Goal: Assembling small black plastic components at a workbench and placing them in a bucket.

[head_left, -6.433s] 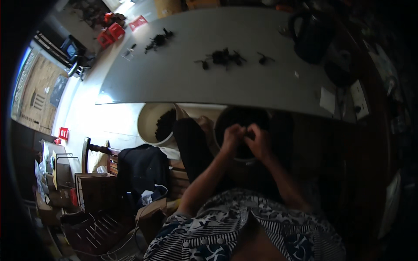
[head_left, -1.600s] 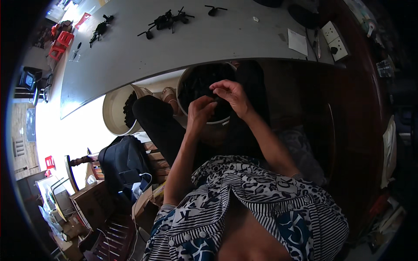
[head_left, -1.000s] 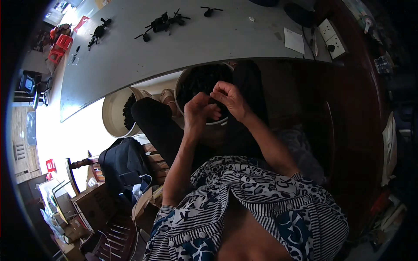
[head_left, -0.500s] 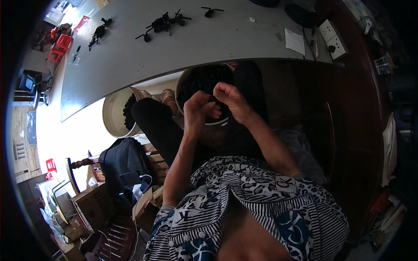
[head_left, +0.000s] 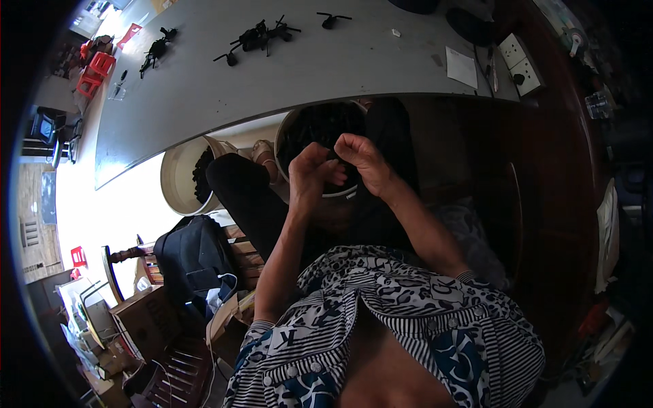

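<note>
My left hand (head_left: pixel 311 178) and my right hand (head_left: pixel 366 164) are close together above a pale bucket (head_left: pixel 340 196) between my knees. Both hands have their fingers curled in toward each other, thumbs and fingertips pinched. Something small and dark seems to sit between them, but against the black background I cannot make out what it is. Black parts (head_left: pixel 309 126) fill the bucket in a heap. A second pale bucket (head_left: pixel 175 178) leans to the left of my knee, with more black pieces (head_left: pixel 203 175) inside.
The grey table (head_left: pixel 326 71) runs ahead of my knees, its edge just beyond the bucket. On it lie clusters of black parts (head_left: pixel 255 37), a white paper (head_left: pixel 461 66) and a power strip (head_left: pixel 520 62). A dark backpack (head_left: pixel 194 255) rests on a wooden seat at left.
Both hands hold nearly the same pose over the bucket. The whole view has shifted very slightly; nothing else visibly differs.
</note>
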Action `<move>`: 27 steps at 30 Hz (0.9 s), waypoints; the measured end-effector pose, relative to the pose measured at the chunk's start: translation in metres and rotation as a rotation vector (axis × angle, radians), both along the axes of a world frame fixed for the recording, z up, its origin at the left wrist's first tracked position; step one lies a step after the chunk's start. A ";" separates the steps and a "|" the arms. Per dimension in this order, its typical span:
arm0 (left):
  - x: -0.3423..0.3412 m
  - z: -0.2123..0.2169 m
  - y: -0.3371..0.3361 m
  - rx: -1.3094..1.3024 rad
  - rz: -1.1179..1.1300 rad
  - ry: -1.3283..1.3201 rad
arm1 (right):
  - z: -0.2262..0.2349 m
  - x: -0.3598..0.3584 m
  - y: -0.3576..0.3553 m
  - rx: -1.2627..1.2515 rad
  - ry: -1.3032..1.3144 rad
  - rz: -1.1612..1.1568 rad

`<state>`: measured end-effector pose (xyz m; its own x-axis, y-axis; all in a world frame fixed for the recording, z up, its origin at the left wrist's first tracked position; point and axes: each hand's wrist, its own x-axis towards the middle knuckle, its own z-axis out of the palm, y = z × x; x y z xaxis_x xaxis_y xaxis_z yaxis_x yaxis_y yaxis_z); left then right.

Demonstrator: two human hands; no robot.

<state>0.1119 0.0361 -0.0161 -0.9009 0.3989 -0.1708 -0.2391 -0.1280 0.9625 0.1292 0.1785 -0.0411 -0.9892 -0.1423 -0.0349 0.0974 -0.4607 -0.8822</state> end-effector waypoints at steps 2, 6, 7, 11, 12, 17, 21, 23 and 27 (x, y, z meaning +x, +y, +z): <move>-0.001 0.000 0.000 0.000 -0.005 0.004 | 0.002 0.001 0.000 -0.007 -0.021 -0.004; -0.003 0.000 0.000 0.057 -0.023 -0.017 | 0.002 0.000 -0.001 -0.001 -0.012 -0.109; -0.003 0.000 0.000 0.059 -0.025 -0.025 | 0.004 0.000 -0.001 -0.001 -0.013 -0.108; -0.003 0.001 0.004 0.040 -0.024 0.012 | 0.003 0.001 0.002 -0.002 -0.005 0.019; -0.002 0.005 0.005 -0.009 -0.013 0.015 | 0.000 0.000 0.004 0.016 0.002 0.056; 0.002 -0.001 0.008 -0.148 0.028 0.137 | 0.002 0.001 -0.003 -0.151 -0.184 0.021; 0.011 0.004 0.012 -0.300 0.113 0.262 | -0.004 0.000 -0.012 -0.200 -0.231 -0.088; 0.014 0.007 0.014 -0.304 0.129 0.312 | -0.003 0.000 -0.014 -0.217 -0.222 -0.090; 0.018 0.008 0.014 -0.447 0.192 0.442 | 0.005 -0.001 -0.017 -0.241 -0.253 -0.094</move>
